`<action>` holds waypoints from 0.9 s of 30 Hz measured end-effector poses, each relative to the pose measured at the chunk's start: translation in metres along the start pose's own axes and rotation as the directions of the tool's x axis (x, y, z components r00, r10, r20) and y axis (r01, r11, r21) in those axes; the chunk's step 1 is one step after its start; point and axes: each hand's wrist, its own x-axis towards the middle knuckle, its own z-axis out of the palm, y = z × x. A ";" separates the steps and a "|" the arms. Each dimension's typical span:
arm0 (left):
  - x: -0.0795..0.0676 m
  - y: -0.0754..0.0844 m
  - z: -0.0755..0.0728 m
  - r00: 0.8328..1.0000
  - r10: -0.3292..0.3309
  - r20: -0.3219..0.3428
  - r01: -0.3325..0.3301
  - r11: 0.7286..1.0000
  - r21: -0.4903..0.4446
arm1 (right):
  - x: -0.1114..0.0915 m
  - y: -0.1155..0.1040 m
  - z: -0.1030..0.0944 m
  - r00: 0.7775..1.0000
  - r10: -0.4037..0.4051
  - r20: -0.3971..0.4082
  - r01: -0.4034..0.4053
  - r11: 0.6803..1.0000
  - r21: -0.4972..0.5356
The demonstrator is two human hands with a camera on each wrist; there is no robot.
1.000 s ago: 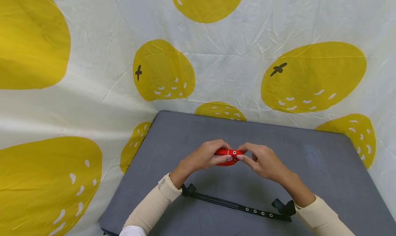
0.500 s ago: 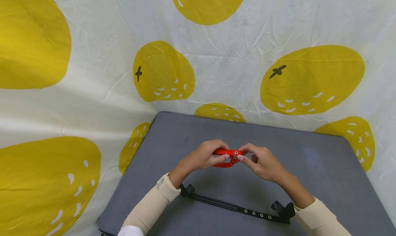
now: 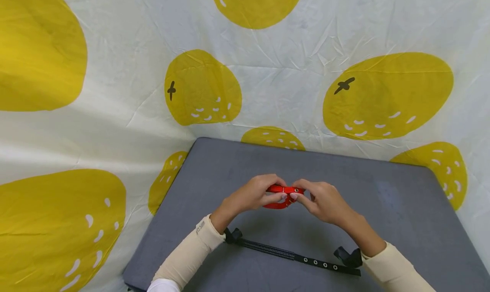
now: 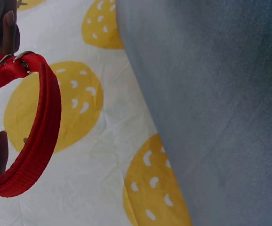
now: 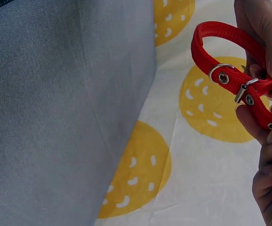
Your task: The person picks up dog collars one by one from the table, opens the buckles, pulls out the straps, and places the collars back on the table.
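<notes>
Red collar: I see it bent in a loop between the two hands, held up over the grey padded surface (image 3: 229,164); the red collar (image 3: 289,190) is well apart from the black strap (image 3: 268,248).
Left hand: the left hand (image 3: 255,193) pinches the band, thumb against fingers, almost closed.
Right hand: the right hand (image 3: 324,199) pinches the eyelet part near the buckle (image 5: 243,91), also with a small gap only.
Weight: I judge it light; the metal ring (image 5: 214,70) and buckle probably make one side heavier.
Stiffness: the webbing looks soft, yet firm enough to keep its curve.
Surface: woven, so I expect little slipping; nothing seems fragile.
Best hold: I would take the flat band just beside the buckle, not the loose metal.
Prong: I cannot tell if it sits in an eyelet.
</notes>
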 end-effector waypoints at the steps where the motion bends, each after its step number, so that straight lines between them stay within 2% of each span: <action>1: 0.000 0.000 0.000 1.000 -0.008 0.000 0.008 1.000 -0.018 | 0.000 0.001 0.000 1.000 0.003 0.000 -0.003 1.000 0.015; 5: -0.001 -0.002 0.000 1.000 -0.030 -0.004 0.029 0.996 -0.089 | -0.002 0.003 -0.003 1.000 0.002 0.009 -0.003 0.995 0.101; 9: -0.001 -0.004 0.001 1.000 -0.025 -0.018 0.023 0.994 -0.110 | -0.002 0.005 -0.004 0.999 -0.004 0.034 -0.002 0.987 0.159; 13: -0.001 -0.003 0.000 1.000 -0.020 -0.013 0.019 0.997 -0.081 | -0.002 0.004 -0.004 0.999 0.004 0.050 -0.011 0.992 0.126; 20: 0.001 0.003 -0.002 1.000 -0.018 0.022 0.018 1.000 0.024 | 0.001 -0.001 -0.001 0.999 -0.009 0.037 0.009 1.000 -0.012; 27: -0.001 0.003 -0.001 0.999 -0.044 0.025 0.045 0.998 -0.043 | -0.001 -0.002 0.000 1.000 -0.004 0.022 0.004 1.000 0.011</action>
